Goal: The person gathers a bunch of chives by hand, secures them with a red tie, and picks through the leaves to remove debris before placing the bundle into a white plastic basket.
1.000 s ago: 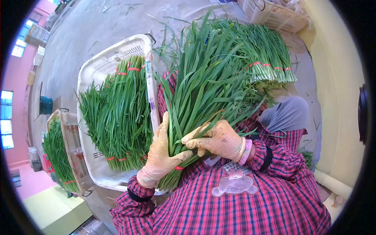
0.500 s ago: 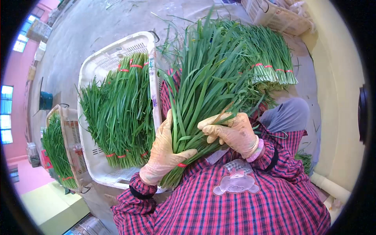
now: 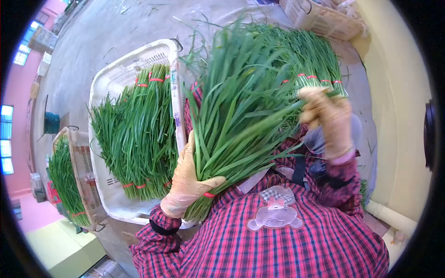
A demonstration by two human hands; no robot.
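My left hand (image 3: 187, 185), in a pale rubber glove, is wrapped round the lower part of a large bunch of garlic chives (image 3: 232, 125). A red band (image 3: 209, 195) circles the stems just below my thumb, and the leaves fan out upward. Off to the right, my gloved right hand (image 3: 327, 118) is smeared by motion. Its fingers are closed on a few chive leaves (image 3: 278, 112) that stretch across from the bunch.
Left of me stands a white plastic crate (image 3: 134, 215) holding banded chive bunches (image 3: 143, 134). Another crate (image 3: 85, 171) with chives is farther left. More banded bunches (image 3: 315, 60) lie on a sheet ahead, near a beige crate (image 3: 320, 18). A wall (image 3: 398, 92) runs along the right.
My right hand has swung up and to the right, away from the bunch, drawing chive leaves with it. My left hand keeps its hold on the bunch.
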